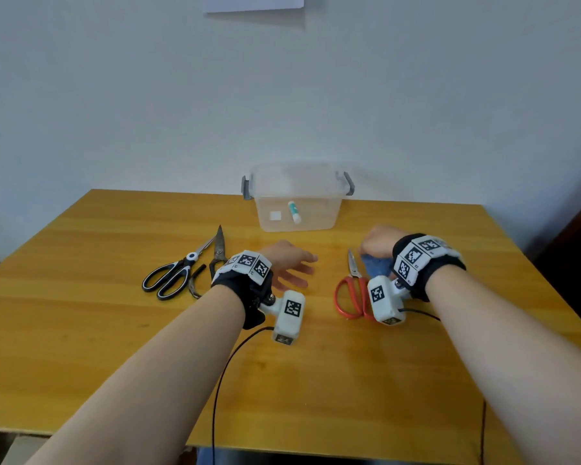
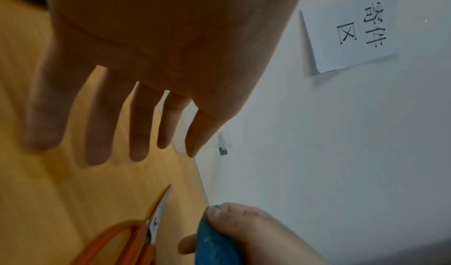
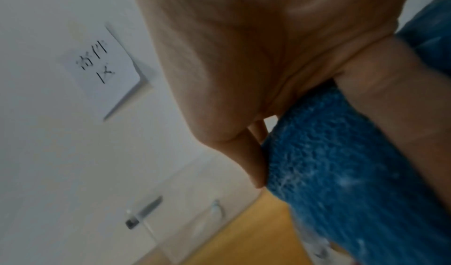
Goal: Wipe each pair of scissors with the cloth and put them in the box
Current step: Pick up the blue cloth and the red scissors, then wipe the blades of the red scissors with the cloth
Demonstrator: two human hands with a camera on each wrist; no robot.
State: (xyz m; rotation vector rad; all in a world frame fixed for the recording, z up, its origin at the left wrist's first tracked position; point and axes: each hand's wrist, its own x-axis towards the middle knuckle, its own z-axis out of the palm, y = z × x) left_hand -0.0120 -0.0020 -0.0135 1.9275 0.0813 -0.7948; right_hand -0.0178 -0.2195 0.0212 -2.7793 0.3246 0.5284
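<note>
Right hand (image 1: 378,241) clenched around blue cloth (image 1: 378,266), just beside red-handled scissors (image 1: 351,290); left hand (image 1: 289,263), fingers spread, empty, also near those scissors.

A wooden table (image 1: 316,364) against a wall bears a clear plastic box (image 1: 265,209), three pairs of scissors: black-handled (image 1: 168,275), dark metal (image 1: 215,256), red-handled (image 1: 349,293).

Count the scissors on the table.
3: black-and-white scissors far left, dark metal shears beside them, red scissors by the right hand.
</note>
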